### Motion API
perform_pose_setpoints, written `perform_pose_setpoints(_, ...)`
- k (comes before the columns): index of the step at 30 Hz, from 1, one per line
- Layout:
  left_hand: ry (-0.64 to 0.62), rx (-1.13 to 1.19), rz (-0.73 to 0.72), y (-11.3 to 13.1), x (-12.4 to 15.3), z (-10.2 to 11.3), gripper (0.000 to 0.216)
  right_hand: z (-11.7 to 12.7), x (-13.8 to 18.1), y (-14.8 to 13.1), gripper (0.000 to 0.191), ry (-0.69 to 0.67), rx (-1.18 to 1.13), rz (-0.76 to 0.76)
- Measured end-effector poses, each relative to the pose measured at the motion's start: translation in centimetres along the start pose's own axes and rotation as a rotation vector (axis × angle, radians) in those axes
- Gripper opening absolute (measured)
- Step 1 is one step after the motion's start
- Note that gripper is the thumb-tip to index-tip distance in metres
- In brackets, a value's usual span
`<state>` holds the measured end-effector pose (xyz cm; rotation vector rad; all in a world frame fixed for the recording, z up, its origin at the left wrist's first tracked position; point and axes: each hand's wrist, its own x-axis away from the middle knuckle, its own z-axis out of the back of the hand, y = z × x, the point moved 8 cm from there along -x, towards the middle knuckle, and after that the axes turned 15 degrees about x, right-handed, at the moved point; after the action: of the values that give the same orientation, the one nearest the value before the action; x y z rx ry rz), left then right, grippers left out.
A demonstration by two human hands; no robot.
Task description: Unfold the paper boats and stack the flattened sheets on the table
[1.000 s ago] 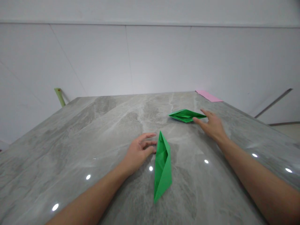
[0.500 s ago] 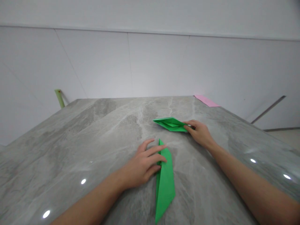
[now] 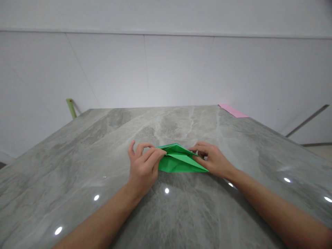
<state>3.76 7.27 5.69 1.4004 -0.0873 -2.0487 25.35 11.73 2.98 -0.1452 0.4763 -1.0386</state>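
Note:
Folded green paper (image 3: 181, 164) lies crosswise between my hands over the middle of the table, with several layers and creases showing and a ridge along its far edge. Its left end is pinched by my left hand (image 3: 145, 162), thumb and index finger pressed together while the other fingers stick up. At the right end, my right hand (image 3: 211, 159) grips the paper with bent fingers on the far side and the thumb on the near side. Both tips are partly covered by my fingers. Whether one or two pieces lie here cannot be made out.
The grey marbled tabletop (image 3: 109, 148) reaches to a white panelled wall (image 3: 119, 69). A pink sheet of paper (image 3: 233, 110) lies at the far right corner. A light green object (image 3: 71, 108) stands beyond the far left edge.
Two separate green folded papers have come together between my hands. My left hand has lifted its paper away and turned it crosswise; my right hand has moved its paper nearer to me.

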Motion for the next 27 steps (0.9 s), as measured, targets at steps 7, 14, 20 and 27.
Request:
perform_pose_setpoints(7, 0.011, -0.1, -0.154, 2.4, -0.2, 0.4, 0.04, -0.1, 0.2, -1.6, 0.027, 0.0, -0.038, 0.036)
perform_pose_setpoints(14, -0.07, -0.081, -0.178, 3.4, -0.6, -0.1, 0.045, -0.1, 0.3, -2.0, 0.023, 0.012, -0.069, 0.012)
perform_pose_setpoints(20, -0.085, -0.099, -0.114, 3.5, -0.5, -0.2, 0.053, 0.0, 0.5, -1.7, 0.022, 0.051, -0.09, -0.009)
perform_pose_setpoints(27, 0.152, -0.2, 0.169, 0.7, -0.2, 0.9, 0.074, -0.5, 0.6, -1.4, 0.021, 0.022, -0.183, -0.101)
